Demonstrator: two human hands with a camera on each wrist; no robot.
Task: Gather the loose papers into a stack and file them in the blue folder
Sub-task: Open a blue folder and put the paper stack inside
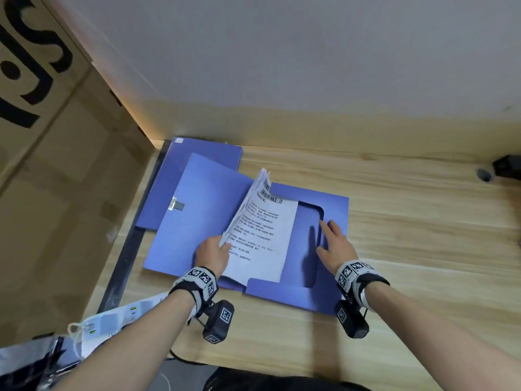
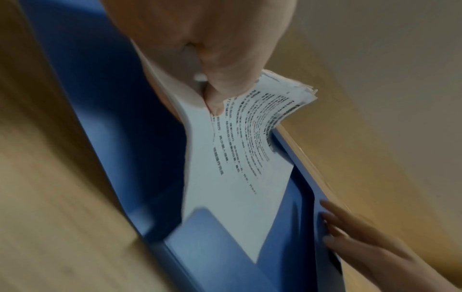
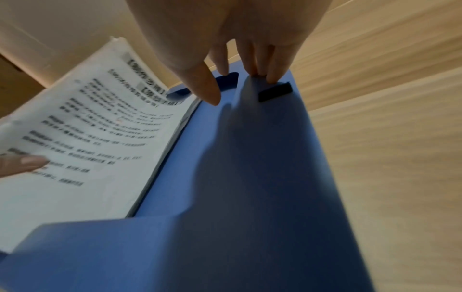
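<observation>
Both wrist views are blurred, so the printed lines on the paper stack (image 1: 260, 235) cannot be read there; in the head view only a heading ending in "2" is legible, the rest too small. The left hand (image 1: 212, 253) hides its own fingers under the sheets in the head view, but the left wrist view shows the thumb (image 2: 215, 102) on top of the stack (image 2: 235, 168) and fingers beneath, a grip clamped on the stack's left edge, lifting that side so the pages fan upward while the right side lies in the open blue folder (image 1: 197, 221). The stack thus runs from the left grip rightward toward the right hand (image 1: 337, 245), which stays clear of the paper. That hand's fingers (image 3: 272, 65) are straight and spread, tips pressing the folder's side flap (image 3: 262, 158) just beside a dark rectangular patch (image 3: 275, 91), holding nothing. The folder lies spread on the wooden bench (image 1: 423, 235), its far cover bearing a small metal clasp (image 1: 175, 204) beyond the left grip. Left of that grip stands a cardboard box (image 1: 56, 165) with large black lettering cut off by the frame, unreadable as a word.
</observation>
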